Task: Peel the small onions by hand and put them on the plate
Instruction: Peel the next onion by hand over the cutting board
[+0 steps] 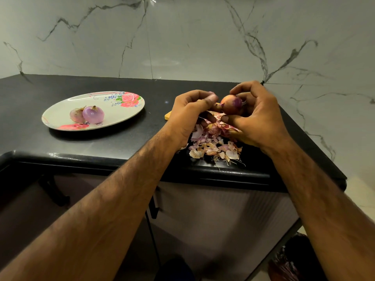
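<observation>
Head view: right hand (257, 116) grip curls round a part-peeled onion (231, 104), held above the table (121, 138); left hand (188, 116) grip pinches the onion's left end. Loose skins (215, 147) lie piled on the table beneath both hands. Two peeled onions (93, 114) sit touching on the flowered plate (67, 106), well to the left

Both bare forearms reach up from the lower corners of the view and converge, the wrists held a little apart. The left hand (188, 116) shows its back to the camera with the fingers curled under, and its thumb and forefinger pinch the left end of a small onion (231, 104). The right hand (257, 120) cups the same onion from the other side, fingers arched over the top and thumb pressed beneath it.
</observation>
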